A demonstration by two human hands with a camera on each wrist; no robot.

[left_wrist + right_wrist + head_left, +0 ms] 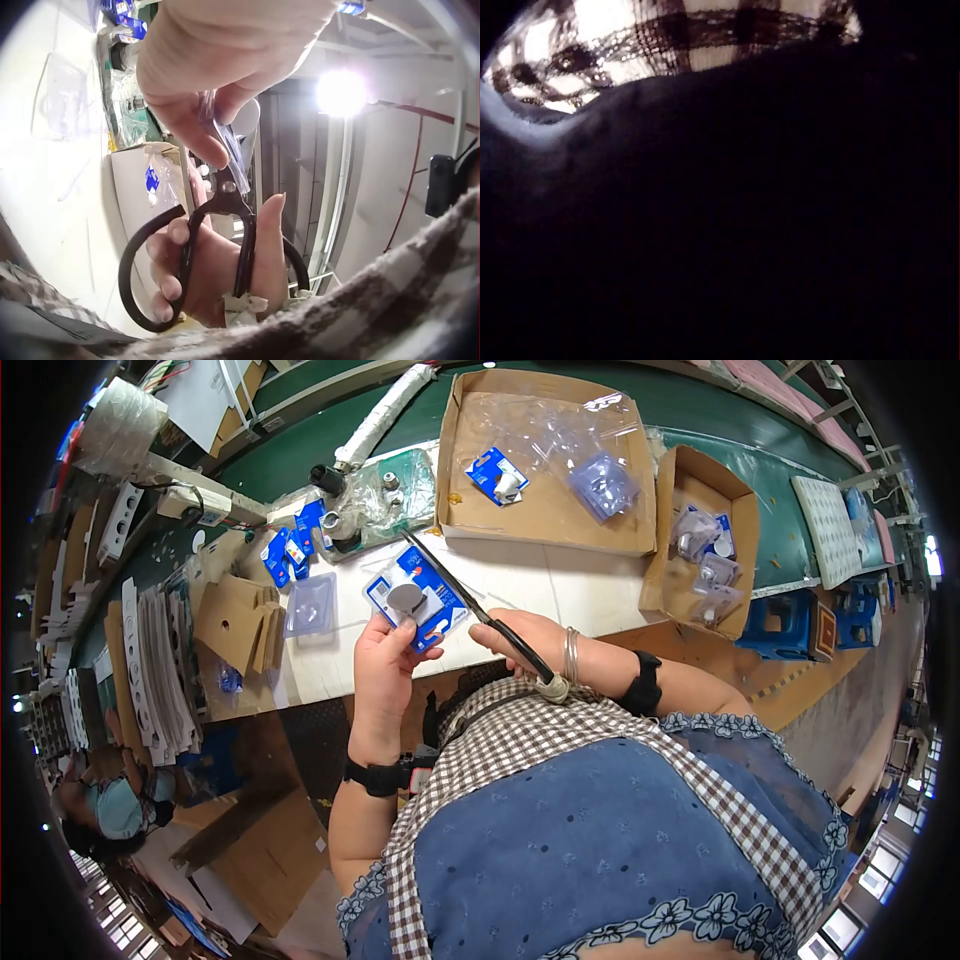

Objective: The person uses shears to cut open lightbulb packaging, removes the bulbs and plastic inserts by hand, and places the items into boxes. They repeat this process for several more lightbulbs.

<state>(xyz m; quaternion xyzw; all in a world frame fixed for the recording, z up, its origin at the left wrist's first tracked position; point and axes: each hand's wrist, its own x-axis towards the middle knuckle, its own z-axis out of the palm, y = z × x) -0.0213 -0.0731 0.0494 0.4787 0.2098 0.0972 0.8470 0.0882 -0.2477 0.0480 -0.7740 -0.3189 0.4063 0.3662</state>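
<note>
My left hand pinches the lower edge of a blue printed card package between thumb and fingers. A round grey-white piece sits on the card's front. In my right hand are black-handled scissors, their blades lying along the card's right side and pointing away from me. Seen from the left wrist, the fingers of the right hand curl through one loop of the scissors, and the clear plastic edge of the package overlaps the blades. The right wrist view is mostly dark, with checked cloth at its top.
A clear plastic shell and blue cards lie to the left. A large carton and a smaller carton hold more packages. Cardboard pieces are stacked at the left; another person is lower left.
</note>
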